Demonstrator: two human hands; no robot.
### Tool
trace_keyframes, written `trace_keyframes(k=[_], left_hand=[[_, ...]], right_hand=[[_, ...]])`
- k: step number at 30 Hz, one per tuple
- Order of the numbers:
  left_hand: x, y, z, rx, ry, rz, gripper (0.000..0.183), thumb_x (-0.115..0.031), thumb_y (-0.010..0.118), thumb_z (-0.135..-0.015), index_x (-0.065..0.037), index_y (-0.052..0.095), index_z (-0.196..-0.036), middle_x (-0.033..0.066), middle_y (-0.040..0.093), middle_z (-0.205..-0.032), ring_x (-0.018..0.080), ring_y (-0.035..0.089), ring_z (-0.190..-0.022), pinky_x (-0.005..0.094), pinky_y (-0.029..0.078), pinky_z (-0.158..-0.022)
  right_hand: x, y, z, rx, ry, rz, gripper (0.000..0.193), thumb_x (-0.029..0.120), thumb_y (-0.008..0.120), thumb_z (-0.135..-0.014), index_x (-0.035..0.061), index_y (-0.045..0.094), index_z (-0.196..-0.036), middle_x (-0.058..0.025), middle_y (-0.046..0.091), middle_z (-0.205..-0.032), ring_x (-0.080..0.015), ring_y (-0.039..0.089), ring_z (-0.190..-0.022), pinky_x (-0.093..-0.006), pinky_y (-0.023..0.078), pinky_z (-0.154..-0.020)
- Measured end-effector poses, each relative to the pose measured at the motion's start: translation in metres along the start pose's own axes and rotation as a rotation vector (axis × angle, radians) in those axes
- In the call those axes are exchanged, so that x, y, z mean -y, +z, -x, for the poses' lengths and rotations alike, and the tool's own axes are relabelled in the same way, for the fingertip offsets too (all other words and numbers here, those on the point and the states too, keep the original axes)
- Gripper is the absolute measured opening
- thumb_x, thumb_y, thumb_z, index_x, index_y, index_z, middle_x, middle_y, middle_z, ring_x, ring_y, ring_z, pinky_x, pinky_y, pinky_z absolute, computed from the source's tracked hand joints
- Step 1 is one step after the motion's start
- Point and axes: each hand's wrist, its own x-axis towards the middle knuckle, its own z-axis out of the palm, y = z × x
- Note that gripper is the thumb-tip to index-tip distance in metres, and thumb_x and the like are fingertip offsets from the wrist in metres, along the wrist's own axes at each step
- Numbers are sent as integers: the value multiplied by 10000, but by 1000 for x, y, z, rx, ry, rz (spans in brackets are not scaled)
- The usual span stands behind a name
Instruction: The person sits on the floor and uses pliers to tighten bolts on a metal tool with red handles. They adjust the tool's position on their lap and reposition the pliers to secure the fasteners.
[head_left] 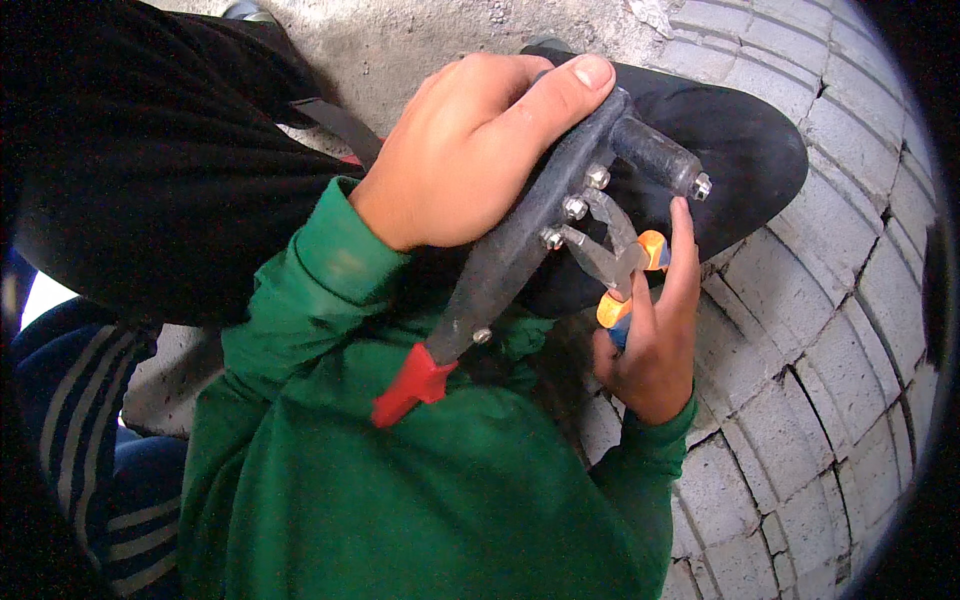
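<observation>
My left hand (pixel 460 150) is wrapped over the upper end of a long, dark grey metal bar (pixel 520 240), thumb along its top. Several shiny bolts sit in a row on the bar, and its lower end carries a red tip (pixel 412 385). A short dark cylinder (pixel 655 155) sticks out sideways near the top, with a nut at its end. My right hand (pixel 655 345) grips pincers (pixel 612 255) by their orange and blue handles. The parted jaws lie right by the bolts; whether they touch one I cannot tell. My right index finger stretches up toward the cylinder's end.
My bent legs in black trousers (pixel 745 145) lie beneath and beyond the bar. Grey paving blocks (pixel 800 400) with gaps between them cover the ground at right; rough concrete (pixel 400 30) lies at the far side. Another person's leg in striped blue trousers (pixel 80 410) is at lower left.
</observation>
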Motion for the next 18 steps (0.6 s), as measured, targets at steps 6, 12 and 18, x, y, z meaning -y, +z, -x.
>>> trace_keyframes(k=[6,12,18], left_hand=[[1,-5,-2,161,-191,112,454,-383,487,-1010,22,671,-919,26,615,-792,78,523,-770,259,423,-716],[0,-1,0,68,-166,-33,474,-396,516,-996,50,673,-976,89,635,-834,114,564,-810,273,444,-766],[4,0,-1,63,-147,-57,471,-397,503,-999,45,663,-972,88,627,-806,128,555,-772,288,444,-736]], right_hand=[[2,7,11,23,97,-55,563,69,689,-593,-21,611,-1143,-285,397,-1334,-447,438,-1171,-525,375,-957],[-2,12,13,8,112,-62,620,63,665,-604,-11,592,-1216,-263,415,-1285,-438,434,-1160,-522,367,-959],[2,9,8,-8,69,-53,600,30,644,-622,-108,522,-1193,-302,403,-1315,-461,431,-1184,-515,353,-1004]])
